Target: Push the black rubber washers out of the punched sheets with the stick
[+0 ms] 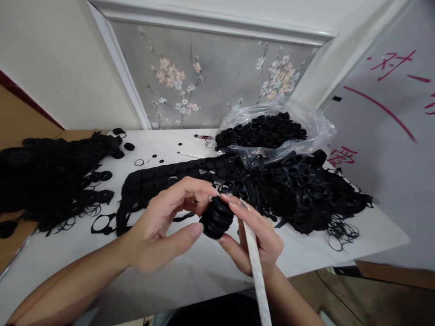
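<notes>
While half-curled, left hand point(159, 226) gripping stacked black rings point(216, 218), right hand point(263, 242) holding white pointed tool point(256, 271)

Stack of black rubber rings point(216, 218) up now, held off table between both hands, tilted, ring edges bulging like bellows. Left hand point(159, 226) curling over from side, fingertips on top of stack. Right hand point(254, 240) pinching long white-wrapped blade point(257, 271), pointed grey tip angled up, just beside stack.
</notes>
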A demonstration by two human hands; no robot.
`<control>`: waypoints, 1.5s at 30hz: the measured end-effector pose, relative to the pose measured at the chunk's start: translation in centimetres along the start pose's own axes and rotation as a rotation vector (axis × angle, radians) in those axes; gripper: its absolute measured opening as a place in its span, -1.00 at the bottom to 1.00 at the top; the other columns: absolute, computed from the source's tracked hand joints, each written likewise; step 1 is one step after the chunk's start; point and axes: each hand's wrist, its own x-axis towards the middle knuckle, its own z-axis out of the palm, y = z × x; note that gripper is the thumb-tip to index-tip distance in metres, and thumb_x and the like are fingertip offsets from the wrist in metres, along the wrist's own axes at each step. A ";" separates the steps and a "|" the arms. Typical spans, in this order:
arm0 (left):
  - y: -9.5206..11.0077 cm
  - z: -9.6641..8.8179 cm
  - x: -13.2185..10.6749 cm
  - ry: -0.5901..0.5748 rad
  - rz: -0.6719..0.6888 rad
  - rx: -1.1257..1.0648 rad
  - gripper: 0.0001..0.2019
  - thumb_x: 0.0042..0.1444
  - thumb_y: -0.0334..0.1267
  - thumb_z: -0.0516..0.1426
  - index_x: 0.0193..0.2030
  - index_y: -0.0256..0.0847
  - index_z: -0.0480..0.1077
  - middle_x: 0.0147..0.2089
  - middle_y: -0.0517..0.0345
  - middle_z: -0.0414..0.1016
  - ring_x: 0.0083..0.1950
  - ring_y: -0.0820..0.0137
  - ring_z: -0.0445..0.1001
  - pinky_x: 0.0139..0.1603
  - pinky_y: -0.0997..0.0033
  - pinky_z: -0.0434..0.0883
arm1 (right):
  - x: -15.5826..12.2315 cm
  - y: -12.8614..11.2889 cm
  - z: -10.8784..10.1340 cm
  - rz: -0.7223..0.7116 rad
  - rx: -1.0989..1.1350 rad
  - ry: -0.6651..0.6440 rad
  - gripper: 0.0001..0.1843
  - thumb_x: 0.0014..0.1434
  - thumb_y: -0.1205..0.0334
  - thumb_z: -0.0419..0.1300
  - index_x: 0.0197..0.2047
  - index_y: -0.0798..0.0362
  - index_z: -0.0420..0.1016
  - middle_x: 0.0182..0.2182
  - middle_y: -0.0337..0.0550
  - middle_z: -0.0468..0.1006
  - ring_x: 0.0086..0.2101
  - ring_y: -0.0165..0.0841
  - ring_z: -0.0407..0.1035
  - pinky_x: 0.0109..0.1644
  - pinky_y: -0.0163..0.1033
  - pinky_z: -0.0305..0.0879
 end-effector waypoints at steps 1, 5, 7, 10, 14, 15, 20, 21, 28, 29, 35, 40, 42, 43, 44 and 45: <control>0.0 0.0 0.1 0.012 0.007 0.020 -0.64 0.14 -0.43 0.08 0.09 -0.18 0.28 -0.30 0.18 0.28 -0.29 0.48 0.32 -0.28 0.54 0.40 | 0.1 -0.1 0.0 -0.010 -0.010 -0.009 -0.33 0.04 0.43 0.32 0.23 -0.01 0.33 0.08 0.02 0.49 0.02 -0.14 0.44 0.09 -0.02 0.43; -0.1 0.1 0.4 0.064 0.002 0.095 -0.65 0.12 -0.49 0.12 0.04 -0.16 0.30 -0.37 0.24 0.31 -0.36 0.52 0.32 -0.34 0.58 0.39 | 0.1 -0.2 0.0 -0.010 -0.027 -0.021 -0.33 0.03 0.44 0.33 0.22 0.01 0.34 0.06 0.03 0.51 0.01 -0.16 0.45 0.08 -0.04 0.45; -0.1 0.1 0.5 0.071 0.010 0.120 -0.64 0.10 -0.51 0.12 0.04 -0.16 0.30 -0.40 0.26 0.33 -0.39 0.53 0.34 -0.36 0.58 0.40 | 0.0 -0.3 -0.1 0.000 -0.033 -0.030 -0.33 0.04 0.44 0.32 0.22 -0.01 0.33 0.06 0.02 0.51 0.01 -0.15 0.45 0.08 -0.03 0.44; -0.1 0.0 0.6 0.071 0.030 0.168 -0.62 0.07 -0.53 0.14 0.03 -0.17 0.30 -0.43 0.28 0.36 -0.41 0.53 0.37 -0.37 0.55 0.41 | 0.0 -0.4 -0.1 0.018 -0.035 -0.051 -0.33 0.04 0.42 0.32 0.23 -0.03 0.32 0.06 -0.01 0.51 0.01 -0.15 0.45 0.08 -0.01 0.44; -0.1 -0.3 0.6 0.059 0.063 0.237 -0.61 0.04 -0.54 0.16 0.02 -0.17 0.31 -0.44 0.29 0.39 -0.43 0.52 0.40 -0.36 0.52 0.43 | 0.2 -0.5 -0.2 0.052 -0.036 -0.082 -0.32 0.04 0.40 0.32 0.24 -0.04 0.31 0.06 -0.02 0.52 -0.01 -0.15 0.46 0.07 -0.02 0.44; -0.1 -0.4 0.6 0.059 0.069 0.248 -0.61 0.04 -0.53 0.17 0.02 -0.17 0.32 -0.44 0.29 0.39 -0.44 0.53 0.41 -0.36 0.52 0.44 | 0.2 -0.5 -0.2 0.057 -0.032 -0.088 -0.32 0.04 0.40 0.32 0.24 -0.05 0.31 0.06 -0.02 0.52 -0.01 -0.15 0.46 0.07 -0.02 0.44; -0.3 -0.6 0.7 0.072 0.098 0.287 -0.63 0.01 -0.51 0.19 -0.02 -0.16 0.34 -0.46 0.32 0.40 -0.46 0.54 0.43 -0.40 0.56 0.44 | 0.3 -0.6 -0.2 0.106 0.012 -0.089 -0.33 0.03 0.39 0.33 0.22 -0.07 0.33 0.04 -0.07 0.54 -0.01 -0.17 0.47 0.08 -0.05 0.43; -0.4 -0.6 0.7 0.072 0.096 0.295 -0.62 0.00 -0.51 0.20 -0.03 -0.15 0.34 -0.48 0.34 0.40 -0.48 0.55 0.43 -0.41 0.57 0.44 | 0.3 -0.6 -0.2 0.125 0.020 -0.087 -0.33 0.03 0.39 0.33 0.22 -0.08 0.34 0.04 -0.09 0.54 -0.02 -0.18 0.47 0.08 -0.06 0.44; -0.7 -0.8 1.0 0.054 0.039 0.264 -0.66 0.01 -0.52 0.16 -0.07 -0.13 0.37 -0.56 0.37 0.47 -0.55 0.54 0.43 -0.41 0.57 0.47 | -0.2 -0.3 -0.1 0.287 0.163 -0.083 -0.37 0.03 0.26 0.36 0.19 -0.12 0.38 -0.03 -0.12 0.58 -0.08 -0.16 0.51 0.00 -0.07 0.48; -0.7 -0.8 1.0 0.052 0.031 0.250 -0.66 0.01 -0.52 0.15 -0.07 -0.12 0.38 -0.55 0.36 0.49 -0.53 0.53 0.45 -0.40 0.56 0.48 | -0.3 -0.3 0.0 0.309 0.193 -0.077 -0.38 0.03 0.25 0.36 0.18 -0.13 0.39 -0.04 -0.12 0.59 -0.08 -0.15 0.51 0.00 -0.05 0.48; -0.8 -0.9 0.9 0.031 0.026 0.212 -0.65 0.01 -0.52 0.17 -0.07 -0.11 0.38 -0.55 0.35 0.50 -0.55 0.51 0.46 -0.40 0.54 0.48 | -0.5 -0.3 -0.3 0.392 0.261 -0.063 -0.37 -0.01 0.25 0.39 0.16 -0.16 0.42 -0.07 -0.14 0.60 -0.09 -0.15 0.51 0.00 -0.04 0.47; -0.9 -0.8 1.0 0.015 0.013 0.211 -0.66 0.01 -0.52 0.18 -0.08 -0.10 0.37 -0.55 0.36 0.50 -0.53 0.52 0.45 -0.39 0.55 0.47 | -0.6 -0.2 -0.6 0.425 0.303 -0.061 -0.36 -0.03 0.29 0.41 0.15 -0.15 0.43 -0.06 -0.15 0.61 -0.09 -0.17 0.52 0.01 -0.08 0.47; -0.9 -0.8 1.0 0.011 0.006 0.202 -0.68 0.02 -0.51 0.18 -0.09 -0.11 0.37 -0.55 0.35 0.50 -0.53 0.51 0.46 -0.40 0.55 0.47 | -0.7 -0.1 -0.5 0.438 0.320 -0.059 -0.37 -0.02 0.28 0.40 0.15 -0.15 0.43 -0.07 -0.15 0.61 -0.10 -0.16 0.52 0.01 -0.07 0.47; -0.8 -0.7 0.9 0.006 0.002 0.193 -0.68 0.02 -0.51 0.18 -0.09 -0.12 0.37 -0.54 0.34 0.51 -0.54 0.51 0.45 -0.42 0.55 0.47 | -0.8 -0.1 -0.5 0.443 0.328 -0.057 -0.37 -0.02 0.27 0.40 0.15 -0.15 0.43 -0.08 -0.15 0.62 -0.10 -0.16 0.52 0.01 -0.05 0.47; -0.8 -0.7 0.9 0.001 -0.005 0.184 -0.69 0.03 -0.50 0.17 -0.09 -0.13 0.37 -0.54 0.33 0.51 -0.54 0.51 0.45 -0.42 0.55 0.47 | -0.8 -0.1 -0.5 0.451 0.332 -0.054 -0.38 -0.01 0.25 0.40 0.15 -0.15 0.43 -0.09 -0.15 0.62 -0.10 -0.15 0.52 0.01 -0.04 0.47; -0.8 -0.7 0.9 -0.004 -0.014 0.177 -0.70 0.04 -0.50 0.17 -0.09 -0.13 0.37 -0.54 0.32 0.51 -0.53 0.51 0.45 -0.43 0.56 0.46 | -0.8 0.0 -0.4 0.459 0.338 -0.052 -0.38 0.00 0.24 0.40 0.15 -0.14 0.43 -0.10 -0.14 0.62 -0.11 -0.15 0.53 0.01 -0.02 0.47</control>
